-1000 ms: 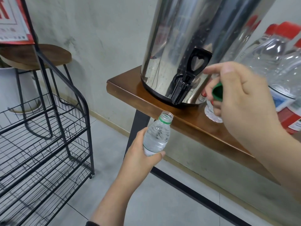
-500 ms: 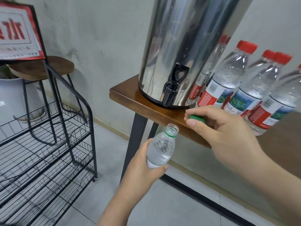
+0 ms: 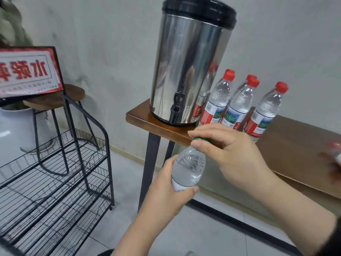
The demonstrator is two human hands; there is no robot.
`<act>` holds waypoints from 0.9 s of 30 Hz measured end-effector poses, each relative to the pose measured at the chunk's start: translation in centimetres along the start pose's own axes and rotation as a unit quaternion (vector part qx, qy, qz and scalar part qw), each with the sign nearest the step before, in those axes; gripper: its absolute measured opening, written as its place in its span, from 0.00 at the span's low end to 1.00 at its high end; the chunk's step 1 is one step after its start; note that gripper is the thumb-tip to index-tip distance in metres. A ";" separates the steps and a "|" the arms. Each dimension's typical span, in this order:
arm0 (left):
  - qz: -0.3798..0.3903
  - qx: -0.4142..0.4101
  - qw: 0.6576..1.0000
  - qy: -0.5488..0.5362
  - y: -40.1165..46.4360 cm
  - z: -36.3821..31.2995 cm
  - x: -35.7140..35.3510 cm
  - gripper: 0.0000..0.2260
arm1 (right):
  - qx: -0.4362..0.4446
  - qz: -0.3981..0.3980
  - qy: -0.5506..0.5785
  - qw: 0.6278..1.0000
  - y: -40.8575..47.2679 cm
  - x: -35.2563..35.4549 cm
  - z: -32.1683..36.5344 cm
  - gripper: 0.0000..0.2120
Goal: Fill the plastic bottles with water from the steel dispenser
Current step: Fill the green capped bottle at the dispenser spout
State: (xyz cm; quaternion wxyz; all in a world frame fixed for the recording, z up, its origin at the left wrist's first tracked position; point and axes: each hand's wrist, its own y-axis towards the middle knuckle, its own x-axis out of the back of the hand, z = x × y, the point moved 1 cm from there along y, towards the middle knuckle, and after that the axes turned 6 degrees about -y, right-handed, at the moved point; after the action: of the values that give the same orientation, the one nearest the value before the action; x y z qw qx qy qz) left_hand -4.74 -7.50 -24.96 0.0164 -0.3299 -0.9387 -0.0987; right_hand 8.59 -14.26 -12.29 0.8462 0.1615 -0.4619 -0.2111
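My left hand [image 3: 167, 189] grips a small clear plastic bottle [image 3: 189, 168] around its lower body, below the table's front edge. The bottle holds water. My right hand [image 3: 232, 154] pinches a green cap [image 3: 202, 139] between thumb and fingers and holds it on the bottle's mouth. The steel dispenser [image 3: 188, 71] with a black lid stands on the wooden table [image 3: 156, 122], its black tap [image 3: 175, 111] facing forward above the table's front edge.
Several red-capped bottles [image 3: 238, 106] stand on the table right of the dispenser. A black wire rack [image 3: 55, 178] fills the left, with a stool [image 3: 60, 97], a white pot and a red-framed sign [image 3: 27, 71] behind. Another red-capped item [image 3: 337, 152] shows blurred at the right edge.
The view has pulled back from the dispenser. My right hand brought the green cap down from beside the tap onto the bottle's mouth. The left hand still holds the bottle.
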 end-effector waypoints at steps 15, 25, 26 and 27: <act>0.085 -0.035 0.995 0.024 -2.6 -8.1 -2.5 0.30 | -0.040 0.080 -0.104 0.991 -2.9 11.0 3.9 0.16; 0.185 -0.029 0.982 0.038 -1.1 -11.2 -9.1 0.30 | -0.089 0.097 -0.189 0.973 -4.1 18.0 1.6 0.21; 0.184 -0.034 0.981 0.041 -0.8 -11.6 -10.1 0.30 | -0.097 0.082 -0.192 0.973 -4.1 18.6 1.0 0.19; 0.176 -0.042 0.982 0.047 -0.5 -11.9 -11.1 0.30 | -0.108 0.058 -0.201 0.972 -4.1 19.3 0.4 0.19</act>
State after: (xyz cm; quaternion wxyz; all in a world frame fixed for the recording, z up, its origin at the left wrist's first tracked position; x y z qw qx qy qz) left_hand 3.20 -17.04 -14.48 0.0638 -0.4853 -0.8591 -0.1495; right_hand 16.70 -27.58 -0.24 0.7591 -0.0039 -0.6058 -0.2383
